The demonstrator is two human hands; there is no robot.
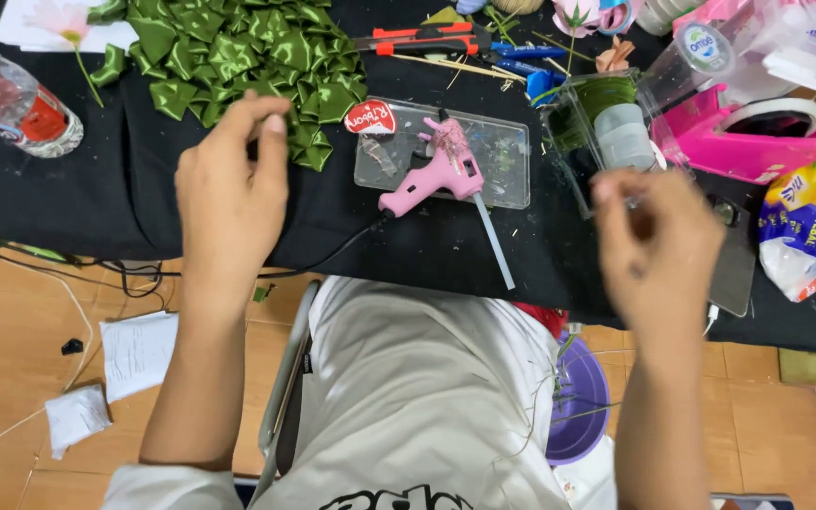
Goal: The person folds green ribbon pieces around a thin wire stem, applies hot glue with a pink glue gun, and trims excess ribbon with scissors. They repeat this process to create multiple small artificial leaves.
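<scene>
The right hand (658,247) is blurred, and whether anything is pinched between its curled fingers cannot be told. The fingertips of the left hand (230,194) are bent down at the near edge of a pile of green satin ribbon pieces (238,57); whether a piece is grasped is hidden by the hand itself. The pile is cut off by the far edge of the view. It is made up of glossy, folded, pointed pieces heaped on the black cloth (68,198), at the far left of the table.

Between the two hands, a pink glue gun (436,170) is seen lying on a clear tray (512,151), with its black cord trailing toward the near edge. A clear container (597,123) holding green wire and a grey roll stands just beyond the right hand. A plastic bottle (11,99) lies at the far left, partly cropped.
</scene>
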